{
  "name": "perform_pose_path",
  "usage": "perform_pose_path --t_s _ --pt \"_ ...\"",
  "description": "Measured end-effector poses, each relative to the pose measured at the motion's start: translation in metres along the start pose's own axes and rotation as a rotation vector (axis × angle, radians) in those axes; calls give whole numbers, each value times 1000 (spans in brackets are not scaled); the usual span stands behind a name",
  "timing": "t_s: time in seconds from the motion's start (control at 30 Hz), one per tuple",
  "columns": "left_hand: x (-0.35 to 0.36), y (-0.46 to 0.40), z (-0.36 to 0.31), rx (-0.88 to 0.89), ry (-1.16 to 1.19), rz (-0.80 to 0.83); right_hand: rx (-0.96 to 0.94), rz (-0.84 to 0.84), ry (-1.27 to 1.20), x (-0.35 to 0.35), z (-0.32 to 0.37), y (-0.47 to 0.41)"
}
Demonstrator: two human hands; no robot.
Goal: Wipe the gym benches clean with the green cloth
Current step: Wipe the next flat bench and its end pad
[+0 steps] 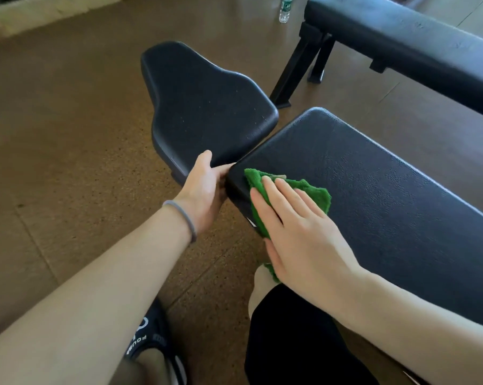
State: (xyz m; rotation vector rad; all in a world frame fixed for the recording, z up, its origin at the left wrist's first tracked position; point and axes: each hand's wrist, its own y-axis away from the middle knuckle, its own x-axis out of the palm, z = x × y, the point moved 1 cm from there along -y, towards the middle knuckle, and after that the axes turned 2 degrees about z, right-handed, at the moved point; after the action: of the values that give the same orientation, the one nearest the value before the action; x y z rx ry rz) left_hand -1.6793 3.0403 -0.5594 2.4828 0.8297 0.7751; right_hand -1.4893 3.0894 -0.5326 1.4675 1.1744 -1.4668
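A black padded bench back pad (373, 190) runs from the centre to the right edge. Its separate black seat pad (207, 107) lies beyond it, up and to the left. The green cloth (315, 193) is draped over the near-left corner of the back pad. My right hand (298, 232) lies flat on the cloth with fingers spread, pressing it against the pad. My left hand (204, 190) grips the near edge of the seat pad at the gap between the two pads, thumb on top.
A second black flat bench (401, 37) on black legs stands at the top right. A plastic water bottle (285, 9) stands on the brown speckled floor (68, 134) behind it. My knee in black shorts and a dark shoe (151, 340) are at the bottom.
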Motion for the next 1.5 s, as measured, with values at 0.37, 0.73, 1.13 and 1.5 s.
perform_pose_path --t_s 0.37,0.73,1.13,1.5 --pt "3 25 7 -41 139 -147 -22 199 -47 -22 29 -129" --pt "25 30 9 -4 119 -180 354 72 -325 2 -85 -121" --pt "41 36 22 84 12 -322 210 67 -335 1 -66 -74" --pt "46 33 22 97 -111 -321 233 -38 -368 -4 -22 -9"
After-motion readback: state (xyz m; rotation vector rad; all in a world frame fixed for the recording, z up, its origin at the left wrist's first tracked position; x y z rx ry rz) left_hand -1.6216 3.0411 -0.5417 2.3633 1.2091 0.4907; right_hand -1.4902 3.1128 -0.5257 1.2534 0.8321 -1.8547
